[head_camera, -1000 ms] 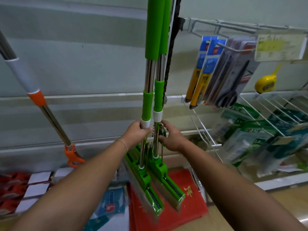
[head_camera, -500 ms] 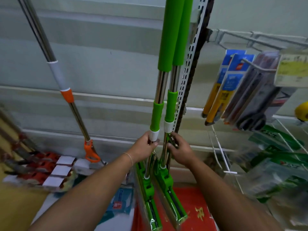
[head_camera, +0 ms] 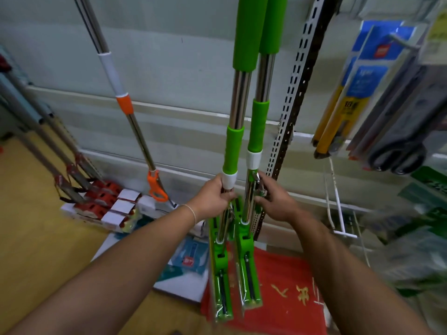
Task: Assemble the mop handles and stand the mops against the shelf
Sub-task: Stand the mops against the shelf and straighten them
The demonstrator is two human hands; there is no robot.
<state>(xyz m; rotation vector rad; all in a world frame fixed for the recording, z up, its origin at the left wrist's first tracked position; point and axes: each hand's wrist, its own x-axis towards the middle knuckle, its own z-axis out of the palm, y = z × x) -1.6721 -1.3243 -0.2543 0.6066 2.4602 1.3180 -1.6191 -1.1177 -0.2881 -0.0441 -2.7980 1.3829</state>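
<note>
Head view:

- Left hand (head_camera: 212, 197): its grip is curled round the steel shaft of the left green-and-chrome sponge mop (head_camera: 238, 110), just under the white collar; a hold this low probably lets the long handle be steered without tipping.
- Right hand (head_camera: 275, 201): its grip lies against the shaft of the right green-and-chrome sponge mop (head_camera: 262, 78), fingers (head_camera: 262, 183) curled at the metal wringer lever below the white collar; whether they pinch the lever or only press it cannot be told.
- Both mops stand nearly upright between the two grips, shafts side by side and almost touching, handles already joined in one length. Their green plastic mop heads (head_camera: 248, 281) sit below the grips, on or just above the red floor mat (head_camera: 285, 296); contact is unclear.
- Slotted metal shelf upright (head_camera: 294, 97): just beyond the right grip, the likely leaning support, so the pair is held close to it.
- Orange-and-white steel mop (head_camera: 135, 131): well left of the left grip, already leaning on the grey shelf back panel (head_camera: 169, 56).
- Hanging packets of blue-and-yellow utility knives (head_camera: 348, 97): right of the right grip, apart from the mops.
</note>
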